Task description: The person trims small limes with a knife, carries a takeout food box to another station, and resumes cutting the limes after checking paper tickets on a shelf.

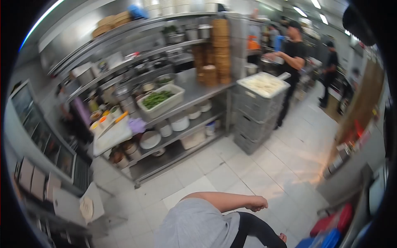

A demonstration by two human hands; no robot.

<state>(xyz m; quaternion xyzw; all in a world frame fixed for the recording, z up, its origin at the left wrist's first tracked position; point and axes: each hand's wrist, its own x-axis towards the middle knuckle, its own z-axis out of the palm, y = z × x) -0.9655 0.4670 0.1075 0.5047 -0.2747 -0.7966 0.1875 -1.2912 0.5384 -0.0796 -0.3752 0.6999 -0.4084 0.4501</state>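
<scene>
My left hand (257,203) is at the end of a bare forearm that reaches to the right above the tiled floor. Its fingers are curled into a loose fist, with no object showing in it. Only a small part of my right hand (283,237) shows at the bottom edge, beside the dark cloth over my grey shirt; its fingers are mostly hidden. Neither hand touches the steel counter (198,84), which bears a white bin of green vegetables (156,98), a cutting board (111,138) and stacked bamboo steamers (221,53).
Stacked grey crates (252,120) topped by a tray of pale food (263,84) stand at the counter's end. A person in black (294,53) works behind them, others farther back. Red (331,221) and blue items lie lower right; a folding chair (89,202) stands lower left.
</scene>
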